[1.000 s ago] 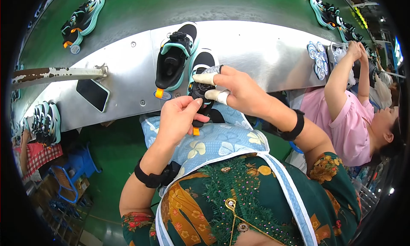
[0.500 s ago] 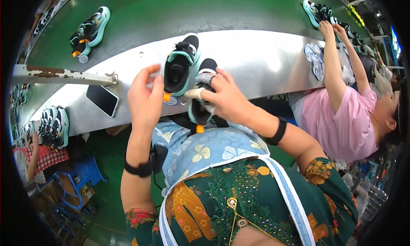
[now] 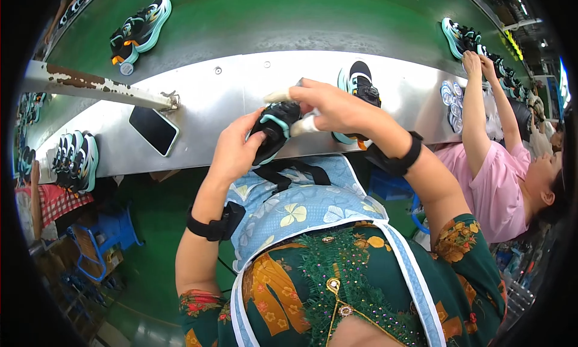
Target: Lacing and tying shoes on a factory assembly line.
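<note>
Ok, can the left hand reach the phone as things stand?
Probably yes: nothing visible stands between the left hand and the phone, though that hand is holding a shoe.

Green floor (image 3: 158,226), blue chair (image 3: 122,225) (lower left), bright light (image 3: 565,83) at far right.

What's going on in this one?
A person's left hand grips a black-and-teal sneaker by its collar, while the right hand, some fingertips covered, is at its lace area. A second sneaker stands to the right on the metal ledge; a phone lies left. Nearby, a co-worker in pink reaches toward more shoes.
</note>
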The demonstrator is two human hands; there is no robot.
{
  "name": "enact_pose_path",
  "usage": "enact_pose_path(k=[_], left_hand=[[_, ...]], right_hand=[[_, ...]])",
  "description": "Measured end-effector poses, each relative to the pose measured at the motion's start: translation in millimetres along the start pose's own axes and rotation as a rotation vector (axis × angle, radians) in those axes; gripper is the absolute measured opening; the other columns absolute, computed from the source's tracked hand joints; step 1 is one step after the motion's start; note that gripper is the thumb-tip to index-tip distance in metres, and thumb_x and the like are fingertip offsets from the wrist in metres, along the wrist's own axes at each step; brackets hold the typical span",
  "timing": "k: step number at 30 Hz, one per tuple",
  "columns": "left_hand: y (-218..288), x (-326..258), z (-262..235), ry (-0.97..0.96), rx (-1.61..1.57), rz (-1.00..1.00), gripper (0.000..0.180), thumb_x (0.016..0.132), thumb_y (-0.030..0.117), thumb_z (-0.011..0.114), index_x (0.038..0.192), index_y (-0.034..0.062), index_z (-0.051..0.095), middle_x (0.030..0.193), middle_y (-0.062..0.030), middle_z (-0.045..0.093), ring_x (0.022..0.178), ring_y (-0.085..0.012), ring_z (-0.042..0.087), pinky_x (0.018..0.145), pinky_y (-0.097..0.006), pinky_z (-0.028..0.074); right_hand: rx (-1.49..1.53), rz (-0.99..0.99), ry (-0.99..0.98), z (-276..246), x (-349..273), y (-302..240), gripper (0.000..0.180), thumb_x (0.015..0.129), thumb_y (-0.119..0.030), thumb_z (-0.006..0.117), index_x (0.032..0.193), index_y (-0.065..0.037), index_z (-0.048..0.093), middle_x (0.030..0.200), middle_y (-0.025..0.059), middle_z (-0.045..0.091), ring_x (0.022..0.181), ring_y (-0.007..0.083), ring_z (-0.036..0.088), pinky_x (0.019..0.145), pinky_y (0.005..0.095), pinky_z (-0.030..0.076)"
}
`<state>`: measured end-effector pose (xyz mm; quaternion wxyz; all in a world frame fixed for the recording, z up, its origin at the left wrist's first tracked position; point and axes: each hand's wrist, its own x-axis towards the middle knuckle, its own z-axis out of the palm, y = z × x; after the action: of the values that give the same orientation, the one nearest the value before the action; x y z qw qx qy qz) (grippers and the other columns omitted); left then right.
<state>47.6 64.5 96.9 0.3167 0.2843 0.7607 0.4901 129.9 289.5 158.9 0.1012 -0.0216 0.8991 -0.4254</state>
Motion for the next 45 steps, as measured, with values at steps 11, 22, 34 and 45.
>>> enact_pose_path(k=[11, 22, 34, 45], left_hand=[[-10.9, -2.8, 18.8, 0.288, -0.047, -0.054, 0.037, 0.086, 0.003, 0.057, 0.122, 0.0010, 0.062, 0.103, -0.0176, 0.069, 0.095, -0.0285, 0.067, 0.085, -0.034, 0.050], [38.3, -18.0, -3.0, 0.093, 0.099, -0.223, 0.029, 0.090, 0.026, 0.067, 0.084, -0.0028, 0.067, 0.070, -0.0042, 0.060, 0.064, -0.0095, 0.049, 0.059, -0.028, 0.040], [19.8, -23.7, 25.6, 0.291, 0.062, -0.004, 0.025, 0.085, 0.015, 0.068, 0.071, 0.0024, 0.051, 0.071, -0.0083, 0.051, 0.073, -0.0268, 0.046, 0.066, -0.040, 0.039], [17.1, -24.9, 25.3, 0.264, 0.082, 0.078, 0.021, 0.088, 0.011, 0.067, 0.076, 0.0017, 0.051, 0.073, -0.0030, 0.047, 0.073, -0.0178, 0.042, 0.066, -0.031, 0.038]], right_hand=[[-0.357, -0.040, 0.012, 28.0, 18.4, -26.0, 0.049, 0.069, -0.005, 0.073, 0.113, -0.009, 0.054, 0.090, 0.0140, 0.062, 0.085, 0.0378, 0.063, 0.071, 0.0448, 0.051], [-0.361, -0.024, -0.038, 20.4, 17.8, -27.9, 0.052, 0.067, 0.000, 0.070, 0.116, -0.013, 0.056, 0.087, 0.0130, 0.062, 0.084, 0.0366, 0.064, 0.069, 0.0439, 0.051], [-0.179, 0.025, 0.095, 32.8, 2.2, -12.4, 0.036, 0.082, -0.013, 0.073, 0.116, -0.002, 0.064, 0.093, 0.0195, 0.067, 0.086, 0.0290, 0.068, 0.076, 0.0360, 0.053], [-0.208, 0.059, 0.300, 50.1, -2.0, -9.5, 0.034, 0.082, -0.023, 0.075, 0.109, -0.005, 0.065, 0.080, 0.0157, 0.062, 0.073, 0.0329, 0.063, 0.065, 0.0396, 0.050]])
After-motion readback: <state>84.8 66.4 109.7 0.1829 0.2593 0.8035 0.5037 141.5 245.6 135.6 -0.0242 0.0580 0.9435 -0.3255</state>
